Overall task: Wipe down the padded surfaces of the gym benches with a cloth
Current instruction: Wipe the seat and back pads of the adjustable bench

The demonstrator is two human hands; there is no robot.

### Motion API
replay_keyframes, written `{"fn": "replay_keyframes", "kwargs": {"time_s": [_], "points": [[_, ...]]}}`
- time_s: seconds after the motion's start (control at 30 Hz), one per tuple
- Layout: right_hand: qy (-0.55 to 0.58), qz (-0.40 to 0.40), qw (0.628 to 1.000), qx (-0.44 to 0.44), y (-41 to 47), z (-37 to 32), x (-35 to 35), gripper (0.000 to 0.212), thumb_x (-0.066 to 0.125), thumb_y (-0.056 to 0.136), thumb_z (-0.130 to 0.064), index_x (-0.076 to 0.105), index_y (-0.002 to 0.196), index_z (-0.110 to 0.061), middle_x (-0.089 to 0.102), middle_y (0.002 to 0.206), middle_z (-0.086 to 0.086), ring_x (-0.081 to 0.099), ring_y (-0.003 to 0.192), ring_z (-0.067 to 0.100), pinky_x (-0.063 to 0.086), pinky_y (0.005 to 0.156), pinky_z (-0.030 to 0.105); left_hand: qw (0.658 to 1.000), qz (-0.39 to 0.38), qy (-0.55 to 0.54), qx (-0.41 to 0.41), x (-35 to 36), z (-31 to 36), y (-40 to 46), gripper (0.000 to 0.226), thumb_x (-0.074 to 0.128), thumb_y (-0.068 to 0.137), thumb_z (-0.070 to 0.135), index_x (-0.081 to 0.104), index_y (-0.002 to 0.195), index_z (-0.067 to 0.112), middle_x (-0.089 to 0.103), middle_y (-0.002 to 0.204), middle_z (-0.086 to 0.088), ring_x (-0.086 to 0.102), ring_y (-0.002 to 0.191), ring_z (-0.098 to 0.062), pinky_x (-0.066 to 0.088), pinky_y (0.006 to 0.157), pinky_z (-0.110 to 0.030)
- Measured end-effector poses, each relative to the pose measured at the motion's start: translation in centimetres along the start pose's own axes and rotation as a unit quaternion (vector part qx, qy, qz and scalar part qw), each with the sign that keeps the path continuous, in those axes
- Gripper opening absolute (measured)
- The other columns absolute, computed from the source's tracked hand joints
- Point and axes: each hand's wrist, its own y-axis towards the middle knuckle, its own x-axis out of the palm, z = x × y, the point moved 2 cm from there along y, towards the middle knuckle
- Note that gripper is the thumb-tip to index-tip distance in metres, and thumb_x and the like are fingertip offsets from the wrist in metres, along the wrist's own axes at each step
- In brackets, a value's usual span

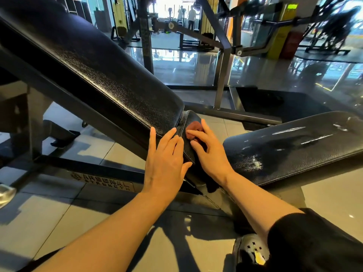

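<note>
Step in hand: wiping narrow seat pad (189, 138) at junction below inclined back pad (94, 75).
- Right hand (208, 148): fingers curled over bunched reddish-brown cloth (194, 129), pressing it onto seat pad.
- Left hand (167, 160): released, fingers straight, resting flat on lower edge of back pad.
- Advice: spread cloth flatter; stroke along pad length; work seam between pads.
- Second bench pad (294, 150) at right shows sheen and whitish marks; likely needs another pass.

Your right hand (209, 152) covered most of the brown cloth (194, 128), so you could not tell its full shape. The backrest pad (94, 71) ran off the top left edge, and the far exercise machines (334, 26) were blurred.
</note>
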Motion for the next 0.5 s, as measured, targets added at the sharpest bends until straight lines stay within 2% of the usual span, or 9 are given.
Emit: {"fn": "replay_keyframes", "kwargs": {"time_s": [0.07, 0.1, 0.17, 0.2, 0.23, 0.3, 0.4, 0.43, 0.5], "points": [[0.024, 0.024, 0.998, 0.044, 0.9, 0.9, -0.4, 0.027, 0.054, 0.096, -0.01, 0.066, 0.119, -0.018, 0.052, 0.136, -0.005, 0.046, 0.125, 0.007, 0.036, 0.111, 0.034, 1.0, -0.004, 0.008, 0.007, -0.1, 0.0, -0.1, 0.067, 0.083, 0.066, 0.036, 0.062, 0.117, -0.003, 0.065, 0.117, -0.015, 0.05, 0.127, -0.031, 0.014, 0.112, -0.057], [0.023, 0.045, 0.996, 0.076, 1.0, 1.2, -0.5, 0.026, 0.053, 0.097, -0.012, 0.066, 0.118, -0.017, 0.055, 0.126, -0.009, 0.049, 0.118, 0.007, 0.039, 0.106, 0.03, 1.0, -0.002, 0.01, 0.011, -0.1, 0.0, -0.1, 0.068, 0.084, 0.065, 0.036, 0.062, 0.117, -0.003, 0.065, 0.117, -0.015, 0.051, 0.127, -0.031, 0.014, 0.112, -0.057], [0.022, 0.065, 0.992, 0.105, 0.4, 0.8, -0.3, 0.025, 0.048, 0.1, -0.018, 0.065, 0.119, -0.018, 0.052, 0.116, -0.013, 0.049, 0.114, 0.007, 0.036, 0.092, 0.009, 1.0, 0.005, 0.005, 0.017, -0.1, -0.1, -0.2, 0.069, 0.085, 0.063, 0.034, 0.062, 0.117, -0.004, 0.065, 0.116, -0.016, 0.051, 0.126, -0.032, 0.013, 0.112, -0.056], [0.021, 0.064, 0.994, 0.089, -0.1, 0.3, 0.1, 0.026, 0.046, 0.101, -0.019, 0.064, 0.12, -0.018, 0.051, 0.117, -0.013, 0.047, 0.116, 0.004, 0.032, 0.087, 0.002, 1.0, 0.005, 0.004, 0.019, -0.1, -0.2, -0.2, 0.07, 0.086, 0.063, 0.034, 0.062, 0.117, -0.004, 0.065, 0.116, -0.016, 0.051, 0.126, -0.032, 0.012, 0.113, -0.056], [0.023, 0.053, 0.997, 0.059, -0.7, -0.3, 0.4, 0.028, 0.045, 0.102, -0.019, 0.063, 0.124, -0.017, 0.05, 0.124, -0.015, 0.044, 0.119, -0.001, 0.029, 0.089, -0.001, 1.0, 0.005, 0.006, 0.02, 0.0, -0.2, -0.1, 0.07, 0.086, 0.062, 0.034, 0.062, 0.116, -0.004, 0.065, 0.116, -0.016, 0.052, 0.126, -0.032, 0.011, 0.113, -0.056], [0.018, 0.02, 1.0, 0.006, -1.3, -0.6, 0.6, 0.034, 0.047, 0.101, -0.012, 0.058, 0.132, -0.018, 0.042, 0.137, -0.019, 0.034, 0.127, -0.008, 0.025, 0.1, 0.001, 1.0, 0.011, 0.008, 0.026, 0.2, -0.5, 0.0, 0.07, 0.087, 0.06, 0.034, 0.063, 0.114, -0.004, 0.066, 0.114, -0.015, 0.053, 0.125, -0.031, 0.011, 0.113, -0.055], [0.001, 0.024, 0.999, 0.048, 0.0, 1.7, -0.5, 0.036, 0.046, 0.1, -0.01, 0.057, 0.133, -0.019, 0.045, 0.144, -0.008, 0.039, 0.134, 0.009, 0.03, 0.11, 0.019, 0.999, 0.025, -0.007, 0.036, 0.3, -0.8, 0.2, 0.068, 0.088, 0.056, 0.033, 0.065, 0.109, -0.005, 0.068, 0.108, -0.014, 0.056, 0.121, -0.031, 0.01, 0.113, -0.055], [-0.006, 0.042, 0.995, 0.088, 0.5, 2.4, -0.7, 0.035, 0.045, 0.1, -0.011, 0.059, 0.131, -0.019, 0.05, 0.142, -0.003, 0.044, 0.132, 0.016, 0.032, 0.107, 0.023, 0.999, 0.025, -0.009, 0.038, 0.3, -0.8, 0.2, 0.068, 0.088, 0.056, 0.033, 0.065, 0.108, -0.005, 0.068, 0.107, -0.014, 0.056, 0.121, -0.031, 0.01, 0.113, -0.055], [-0.04, 0.073, 0.988, 0.131, 1.1, 2.4, -0.2, 0.032, 0.043, 0.1, -0.01, 0.063, 0.125, -0.016, 0.055, 0.135, 0.002, 0.049, 0.124, 0.021, 0.033, 0.094, 0.019, 0.999, 0.024, -0.005, 0.043, 0.4, -0.9, 0.2, 0.068, 0.087, 0.058, 0.035, 0.065, 0.109, -0.004, 0.067, 0.108, -0.013, 0.055, 0.122, -0.031, 0.01, 0.114, -0.055]]}}
